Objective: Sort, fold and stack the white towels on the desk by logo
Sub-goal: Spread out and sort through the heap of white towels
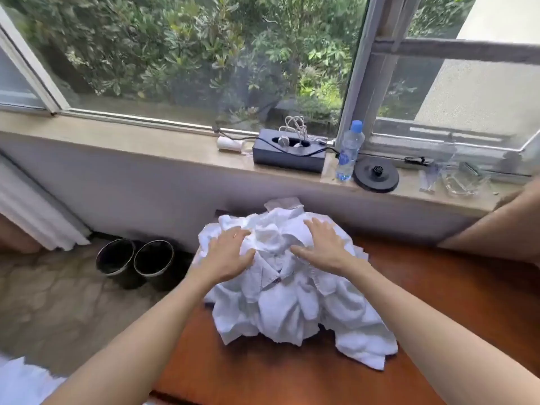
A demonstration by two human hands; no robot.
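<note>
Towels (292, 293) lay heaped, unsorted on worktop (438, 302); left hand (226, 258), right hand (324, 244) pressed flat, fingers spread, gripping nothing. Nothing folded yet.

The heap of white towels (292, 287) fills the worktop's (438, 302) middle. Right of the heap and in front of it the wood lies bare; behind it the wall blocks passage.

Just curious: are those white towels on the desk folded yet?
No. The towels lie in one crumpled heap on the desk, both hands resting flat on top.
</note>
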